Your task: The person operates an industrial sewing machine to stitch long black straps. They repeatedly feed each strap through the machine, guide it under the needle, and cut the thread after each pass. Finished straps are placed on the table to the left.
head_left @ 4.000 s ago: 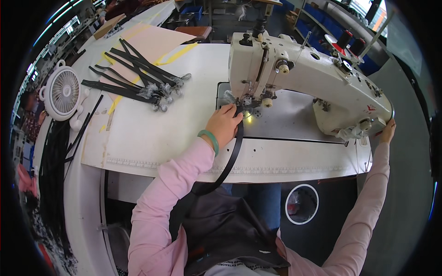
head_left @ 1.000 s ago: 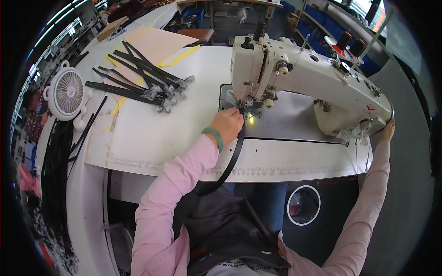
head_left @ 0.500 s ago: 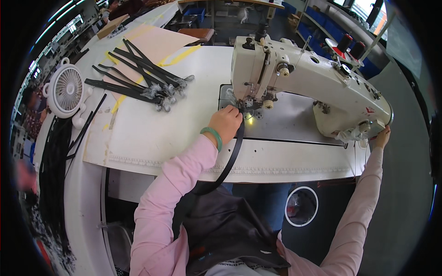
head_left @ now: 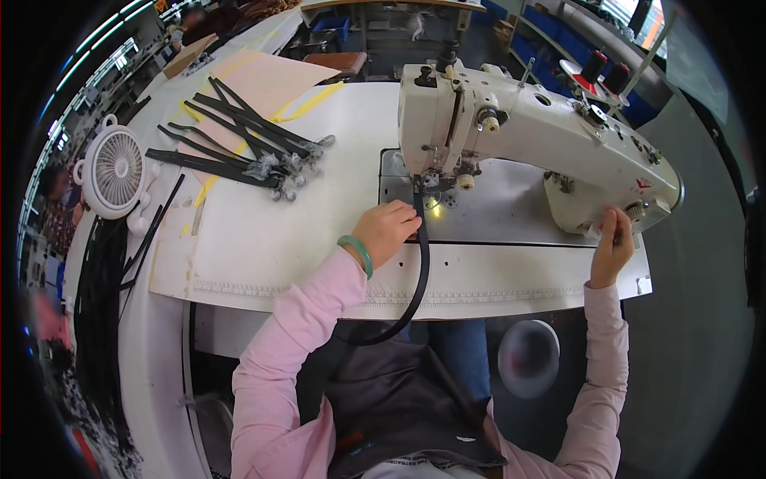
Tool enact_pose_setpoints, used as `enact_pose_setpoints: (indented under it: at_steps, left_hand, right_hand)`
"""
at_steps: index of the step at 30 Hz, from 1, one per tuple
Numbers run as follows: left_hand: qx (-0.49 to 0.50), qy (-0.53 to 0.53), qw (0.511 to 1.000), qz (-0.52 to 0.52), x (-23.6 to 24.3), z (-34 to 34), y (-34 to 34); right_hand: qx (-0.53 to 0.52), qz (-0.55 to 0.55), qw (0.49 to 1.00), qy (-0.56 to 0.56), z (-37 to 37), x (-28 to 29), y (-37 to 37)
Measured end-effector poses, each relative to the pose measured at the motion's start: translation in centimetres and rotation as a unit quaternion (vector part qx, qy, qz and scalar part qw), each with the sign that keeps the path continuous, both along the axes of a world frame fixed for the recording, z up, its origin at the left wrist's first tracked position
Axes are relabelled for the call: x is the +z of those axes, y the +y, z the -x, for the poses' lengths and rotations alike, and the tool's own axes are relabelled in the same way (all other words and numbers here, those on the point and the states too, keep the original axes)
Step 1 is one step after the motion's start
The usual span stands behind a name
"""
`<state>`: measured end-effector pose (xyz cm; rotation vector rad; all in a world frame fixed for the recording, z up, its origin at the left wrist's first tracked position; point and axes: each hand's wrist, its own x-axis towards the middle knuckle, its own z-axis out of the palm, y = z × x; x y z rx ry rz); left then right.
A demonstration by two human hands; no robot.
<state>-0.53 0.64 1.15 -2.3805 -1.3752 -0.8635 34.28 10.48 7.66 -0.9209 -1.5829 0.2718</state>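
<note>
Evidently the black strap [head_left: 424, 267] is the work here; it runs from the needle area [head_left: 425, 182] of the white sewing machine [head_left: 519, 108], over the edge of the metal plate [head_left: 511, 215], then curves down past the front of the bench [head_left: 263, 239], its lower end hidden from me; the left grip [head_left: 385, 231] is narrow, thumb and fingers closed on the strap just in front of the needle area; the right grip [head_left: 613, 243] hangs before the machine's right end, fingers bunched, though whether it holds anything I cannot tell; to do this step well, I'd say, the strap should lie flat and straight, guided lightly rather than pushed or tugged; the left grip is best kept back from the needle area, and the strap's hanging length slack enough not to drag; how it sits at the stitching point is too small for me to judge.
</note>
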Motion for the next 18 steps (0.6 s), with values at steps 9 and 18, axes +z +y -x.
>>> enact_pose_setpoints:
  at_steps: [9,18]
  left_hand:
    - [-0.05,-0.015,0.998,0.021,0.7,-0.1,-0.5]
    - [0.017,-0.031,0.999,0.016,0.4,-0.4,0.0]
  right_hand:
    - [0.423,-0.082,0.823,-0.369,13.4,-2.1,-7.3]
    - [0.441,-0.119,0.823,-0.338,13.6,-4.1,-6.2]
